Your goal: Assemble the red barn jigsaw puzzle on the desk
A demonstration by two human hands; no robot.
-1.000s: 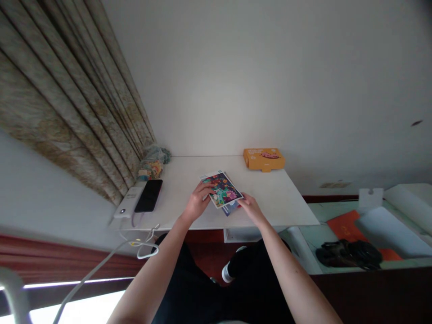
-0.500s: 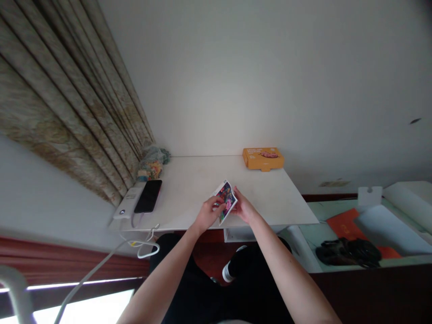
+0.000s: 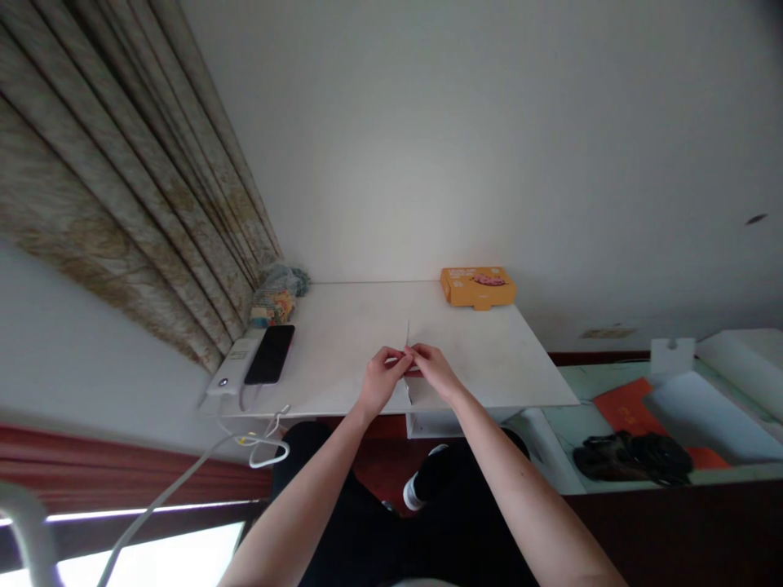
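Card point(image 3: 409, 393), thin and flat, seen edge-on, above the near part of a white rectangular tabletop point(image 3: 348, 326). Left hand point(image 3: 379, 381), fingers bent, pinching it from the left; right hand point(image 3: 431, 367), likewise pinching from the right — fingertips of both meeting at the card. Black flat smartphone point(image 3: 270, 355), well to the left. Clear crinkled plastic bag point(image 3: 278, 281), multicoloured inside, back left corner. Orange cardboard box point(image 3: 480, 289) — back right corner.
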